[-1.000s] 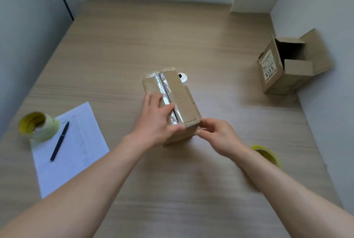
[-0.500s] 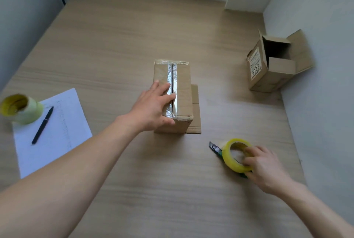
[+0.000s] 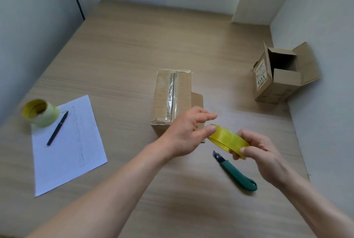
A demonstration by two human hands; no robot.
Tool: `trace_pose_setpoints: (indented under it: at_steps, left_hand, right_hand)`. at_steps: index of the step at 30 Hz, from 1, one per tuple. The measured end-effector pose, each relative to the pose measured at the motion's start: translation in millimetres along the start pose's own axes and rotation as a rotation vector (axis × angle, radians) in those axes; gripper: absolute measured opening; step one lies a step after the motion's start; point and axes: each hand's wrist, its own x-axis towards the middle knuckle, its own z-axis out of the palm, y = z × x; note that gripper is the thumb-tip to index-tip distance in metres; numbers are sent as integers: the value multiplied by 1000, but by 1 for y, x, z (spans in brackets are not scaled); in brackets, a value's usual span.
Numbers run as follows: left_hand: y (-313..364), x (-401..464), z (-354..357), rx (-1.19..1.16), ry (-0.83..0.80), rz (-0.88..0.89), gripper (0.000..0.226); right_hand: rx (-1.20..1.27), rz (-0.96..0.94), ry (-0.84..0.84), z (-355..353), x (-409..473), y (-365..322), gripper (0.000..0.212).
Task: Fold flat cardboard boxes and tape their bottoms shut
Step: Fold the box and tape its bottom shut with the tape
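Note:
A small brown cardboard box [image 3: 168, 94] stands bottom-up in the middle of the wooden table [image 3: 118, 61], its closed flaps showing old clear tape along the centre seam. Just in front of it, my right hand [image 3: 260, 153] grips a yellow tape roll [image 3: 229, 138] above the table. My left hand [image 3: 187, 132] touches the roll's left end with its thumb, the fingers stretched out over it. No fresh strip of tape is visible on the box.
A green utility knife [image 3: 237, 172] lies on the table below the hands. Another open cardboard box [image 3: 281, 78] lies on its side at the right wall. At the left are a sheet of paper [image 3: 69, 145], a pen [image 3: 57, 128] and a second tape roll [image 3: 40, 112].
My left hand let go of the box and came to the tape roll. My right hand went right to the roll and lifted it off the table, uncovering the knife.

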Motion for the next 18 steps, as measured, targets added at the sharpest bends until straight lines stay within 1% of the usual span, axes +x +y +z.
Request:
trace_pose_setpoints:
  at_steps: [5,9,11,13,15,18]
  left_hand:
    - [-2,-8,-10,-129,15,-24,23]
    - [-10,-17,-17,-234,70,-25,16]
    - [-13,-19,-18,-247,91,-28,18]
    - [-14,-20,-21,-272,102,-58,25]
    - [-14,-20,-25,-233,78,-67,26]
    - [-16,-20,-32,-167,37,-55,14]
  right_hand:
    - [41,-15,-26,18,11,-9,16]
    - [-22,-3,-14,28,15,-8,15]
    - [-27,-2,-16,32,16,-8,15]
    - [-33,-6,-19,36,17,-10,17]
    - [-53,-15,-31,39,19,-12,21]
    - [-84,-24,-57,42,20,-17,25]
